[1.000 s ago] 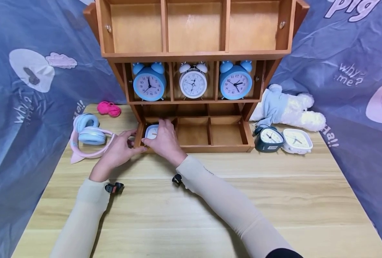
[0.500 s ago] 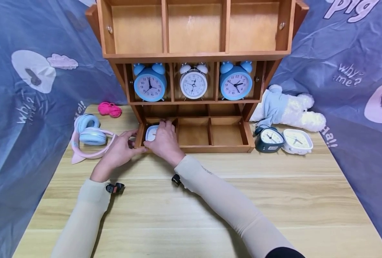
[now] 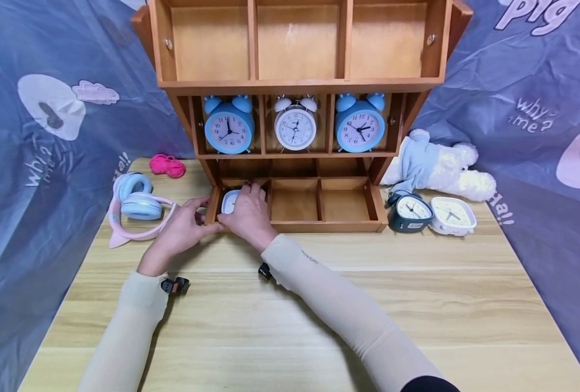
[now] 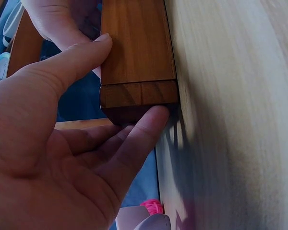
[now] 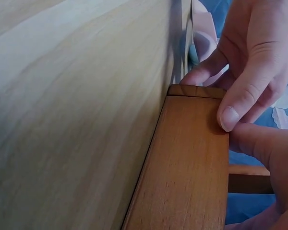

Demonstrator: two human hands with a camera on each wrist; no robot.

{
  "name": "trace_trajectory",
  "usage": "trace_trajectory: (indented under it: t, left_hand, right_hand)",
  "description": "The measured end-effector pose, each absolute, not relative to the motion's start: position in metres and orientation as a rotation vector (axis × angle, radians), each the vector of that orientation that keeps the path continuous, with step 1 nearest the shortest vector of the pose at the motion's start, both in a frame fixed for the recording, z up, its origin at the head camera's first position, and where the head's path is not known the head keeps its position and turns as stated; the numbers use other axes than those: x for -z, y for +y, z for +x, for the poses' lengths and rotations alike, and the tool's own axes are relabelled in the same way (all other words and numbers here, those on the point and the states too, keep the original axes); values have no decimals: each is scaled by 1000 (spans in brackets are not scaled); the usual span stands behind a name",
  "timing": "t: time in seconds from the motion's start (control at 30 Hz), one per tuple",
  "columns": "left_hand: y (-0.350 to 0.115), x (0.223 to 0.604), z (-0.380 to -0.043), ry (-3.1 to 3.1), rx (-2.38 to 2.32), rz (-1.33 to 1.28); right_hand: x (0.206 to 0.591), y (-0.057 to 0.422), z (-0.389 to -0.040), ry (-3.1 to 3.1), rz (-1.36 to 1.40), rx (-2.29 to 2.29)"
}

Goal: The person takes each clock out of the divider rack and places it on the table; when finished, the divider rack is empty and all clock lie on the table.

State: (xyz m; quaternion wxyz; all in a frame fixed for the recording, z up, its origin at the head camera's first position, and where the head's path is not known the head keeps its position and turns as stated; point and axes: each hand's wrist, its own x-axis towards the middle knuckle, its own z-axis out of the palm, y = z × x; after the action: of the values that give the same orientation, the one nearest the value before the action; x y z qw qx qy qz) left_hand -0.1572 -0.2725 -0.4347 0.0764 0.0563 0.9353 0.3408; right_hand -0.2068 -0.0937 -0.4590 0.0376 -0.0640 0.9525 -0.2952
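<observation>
A small square clock with a pale blue-white rim (image 3: 229, 201) sits in the bottom left compartment of a tiered wooden shelf (image 3: 329, 226). My right hand (image 3: 251, 216) reaches over the front edge and holds this clock, thumb at the near side and fingers behind; the palm hides much of it. At the shelf's lower left corner, my left hand (image 3: 182, 231) grips the wood. The left wrist view shows its thumb on the front board and its fingers (image 4: 144, 134) against the end. In the right wrist view, the right thumb (image 5: 252, 139) goes behind the front board.
Two blue twin-bell clocks (image 3: 229, 132) flank a white one (image 3: 295, 128) in the middle tier. Cat-ear headphones (image 3: 140, 209) and pink yarn (image 3: 167, 165) lie left. A dark green clock (image 3: 409, 213), a white clock (image 3: 453, 216) and a plush toy (image 3: 439, 166) lie right.
The right forearm and wrist have shifted slightly left while the right hand stays on the clock. The left hand keeps its grip on the shelf corner.
</observation>
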Motion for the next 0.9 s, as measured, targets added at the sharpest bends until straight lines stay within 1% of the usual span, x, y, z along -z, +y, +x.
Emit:
trace_trajectory:
  t: [0.03,0.17,0.27,0.53,0.9]
  left_hand:
    - [-272,435,-157,2805,-1021,170]
    - [-272,434,-157,2810,-1018,172]
    - [-272,434,-157,2809,-1019,169]
    - [-272,433,-157,2798,-1022,168]
    - [-274,435,-156,2796,-1030,158]
  right_hand:
    - [452,-93,-203,2920,-189,877]
    - [459,-93,-209,2921,-201,855]
    - [472,-95,-216,2905,-211,927]
    - [440,-90,-197,2920,-188,819]
    - [440,-90,-197,2919,-202,796]
